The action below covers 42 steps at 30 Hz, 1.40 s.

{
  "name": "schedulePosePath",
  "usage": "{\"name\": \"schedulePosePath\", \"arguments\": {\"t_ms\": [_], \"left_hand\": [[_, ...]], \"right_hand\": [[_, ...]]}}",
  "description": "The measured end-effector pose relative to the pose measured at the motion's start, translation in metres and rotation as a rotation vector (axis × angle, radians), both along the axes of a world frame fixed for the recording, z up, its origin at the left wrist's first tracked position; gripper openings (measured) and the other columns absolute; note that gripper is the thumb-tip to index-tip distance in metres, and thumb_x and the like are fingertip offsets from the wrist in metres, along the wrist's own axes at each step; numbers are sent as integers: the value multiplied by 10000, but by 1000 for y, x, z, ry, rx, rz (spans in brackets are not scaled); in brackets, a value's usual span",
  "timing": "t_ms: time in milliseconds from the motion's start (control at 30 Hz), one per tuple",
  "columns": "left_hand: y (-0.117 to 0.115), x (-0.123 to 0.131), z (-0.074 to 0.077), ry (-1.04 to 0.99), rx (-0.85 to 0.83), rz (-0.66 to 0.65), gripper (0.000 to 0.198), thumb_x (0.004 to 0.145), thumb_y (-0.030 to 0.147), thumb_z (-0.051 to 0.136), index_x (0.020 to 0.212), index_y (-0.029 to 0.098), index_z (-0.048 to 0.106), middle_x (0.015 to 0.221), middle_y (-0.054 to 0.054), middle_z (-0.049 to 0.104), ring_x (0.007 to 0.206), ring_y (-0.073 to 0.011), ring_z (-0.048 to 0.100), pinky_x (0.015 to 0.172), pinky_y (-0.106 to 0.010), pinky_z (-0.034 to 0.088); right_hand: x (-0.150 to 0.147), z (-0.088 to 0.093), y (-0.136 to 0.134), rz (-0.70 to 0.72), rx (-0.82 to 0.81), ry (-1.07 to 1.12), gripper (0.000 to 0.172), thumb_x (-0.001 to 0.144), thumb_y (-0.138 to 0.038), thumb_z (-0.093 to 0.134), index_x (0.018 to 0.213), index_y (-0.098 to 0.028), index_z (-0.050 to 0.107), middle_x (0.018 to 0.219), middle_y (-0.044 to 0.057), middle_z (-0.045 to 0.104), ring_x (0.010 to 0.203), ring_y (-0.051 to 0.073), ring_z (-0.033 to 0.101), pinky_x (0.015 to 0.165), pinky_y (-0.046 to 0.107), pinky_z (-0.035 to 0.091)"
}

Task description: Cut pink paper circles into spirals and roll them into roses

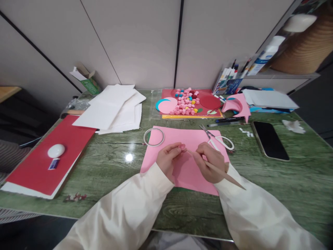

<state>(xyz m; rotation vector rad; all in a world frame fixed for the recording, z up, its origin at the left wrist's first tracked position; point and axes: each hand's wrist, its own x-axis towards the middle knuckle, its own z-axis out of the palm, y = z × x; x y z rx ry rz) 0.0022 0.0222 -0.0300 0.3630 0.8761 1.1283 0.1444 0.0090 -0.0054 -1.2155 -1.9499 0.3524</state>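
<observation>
My left hand (168, 157) pinches a small rolled pink paper flower (182, 147) between thumb and fingertips, above a pink sheet (192, 177). In my right hand (210, 161) is a long strip that looks like pink paper (225, 174); one narrow end points at the flower and the wider end trails over my right sleeve. Scissors with white handles (223, 142) lie partly open across the sheet's upper right corner. A clear tape ring (154, 137) rests on its upper left corner.
Small paper flowers (186, 100) lie on a red folder (208, 93) at the back. White papers (109, 107) and a red sheet (39, 173) with a white ball (56, 150) are left. A phone (270, 139) and pens (229, 121) are right.
</observation>
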Motion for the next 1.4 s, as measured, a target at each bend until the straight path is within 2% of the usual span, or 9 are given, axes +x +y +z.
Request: {"name": "schedulePosePath", "arguments": {"t_ms": [300, 567, 667, 767, 900, 967, 1067, 1267, 1400], "left_hand": [[0, 1, 3, 1, -23, -1, 230, 588, 140, 692, 809, 110, 637, 800, -70, 675, 721, -132, 614, 796, -296, 429], [-2, 1, 0, -35, 18, -16, 228, 608, 160, 683, 827, 118, 635, 809, -73, 675, 768, -149, 618, 814, -308, 424], [-1, 0, 2, -11, 2, -15, 238, 589, 153, 695, 817, 114, 640, 786, -71, 677, 736, -144, 618, 803, -306, 424], [-1, 0, 3, 11, 2, -10, 243, 583, 152, 699, 816, 110, 643, 766, -70, 676, 720, -140, 616, 808, -306, 416], [-1, -1, 0, -27, 53, -40, 222, 605, 146, 683, 821, 111, 647, 755, -63, 670, 756, -140, 611, 838, -312, 408], [-1, -1, -2, -26, 71, -60, 219, 598, 145, 686, 813, 120, 654, 774, -59, 670, 767, -142, 609, 830, -313, 414], [1, -2, -3, 55, 86, -127, 230, 582, 164, 697, 808, 138, 664, 819, -59, 675, 769, -147, 607, 794, -307, 427], [2, -7, 0, 314, 250, -228, 290, 622, 230, 665, 899, 146, 648, 899, -93, 663, 774, -169, 602, 650, -274, 458], [-1, -6, 6, 416, 307, -237, 310, 633, 250, 661, 920, 138, 627, 896, -102, 659, 743, -156, 600, 625, -262, 464]], "right_hand": [[0, -1, -1, -23, -35, -16, 174, 817, -229, 446, 646, -211, 420, 568, -10, 487, 568, 132, 474, 536, 251, 361], [-3, -1, 1, 96, -17, -35, 148, 821, -219, 447, 674, -204, 444, 594, -1, 506, 564, 128, 469, 538, 250, 363], [-2, 0, -1, 110, -10, 34, 148, 814, -215, 452, 666, -203, 452, 582, -3, 500, 556, 128, 472, 532, 255, 370], [0, -1, -2, 11, -5, 197, 146, 818, -237, 444, 681, -202, 480, 576, -2, 500, 544, 131, 483, 529, 265, 384], [1, 0, 5, -75, -199, 346, 157, 842, -281, 426, 909, -207, 547, 797, 35, 602, 727, 150, 576, 668, 286, 441], [0, -1, 11, 16, -380, 391, 148, 806, -315, 494, 897, -212, 549, 920, 47, 601, 863, 168, 571, 744, 298, 442], [0, -5, 19, 188, -650, 536, 228, 712, -351, 607, 853, -205, 504, 1021, 61, 571, 922, 179, 557, 786, 322, 443], [4, -10, 22, 232, -808, 617, 239, 686, -326, 628, 758, -201, 437, 696, -25, 517, 633, 117, 515, 546, 234, 399], [5, -7, 22, 220, -809, 605, 253, 678, -301, 634, 702, -198, 405, 637, -43, 478, 571, 98, 462, 486, 204, 323]]}}
